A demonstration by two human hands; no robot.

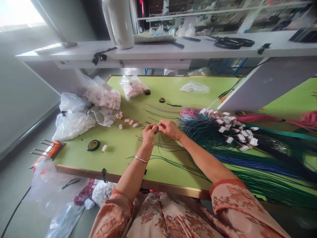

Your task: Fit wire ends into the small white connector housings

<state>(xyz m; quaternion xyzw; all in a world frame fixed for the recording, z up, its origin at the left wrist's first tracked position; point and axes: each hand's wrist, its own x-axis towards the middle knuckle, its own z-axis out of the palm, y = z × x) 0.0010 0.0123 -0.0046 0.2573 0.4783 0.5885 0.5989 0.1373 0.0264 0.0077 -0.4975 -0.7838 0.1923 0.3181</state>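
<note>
My left hand point(149, 133) and my right hand point(169, 128) meet above the green table point(119, 155), fingers pinched together. Between them is a small white connector point(155, 127) with thin dark wires point(163, 145) trailing from it towards me. Several loose white-and-red connectors point(128, 121) lie just left of my hands. To the right spreads a big bundle of blue, green and pink wires point(247, 158) whose ends carry white connectors point(235, 129).
Plastic bags of connectors point(104, 96) pile at the table's left; another bag point(133, 86) sits further back. Black tape rolls point(93, 145) point(162, 99) lie on the table. A white shelf point(173, 49) overhangs the back, bearing a white roll point(120, 23) and black cables point(232, 42).
</note>
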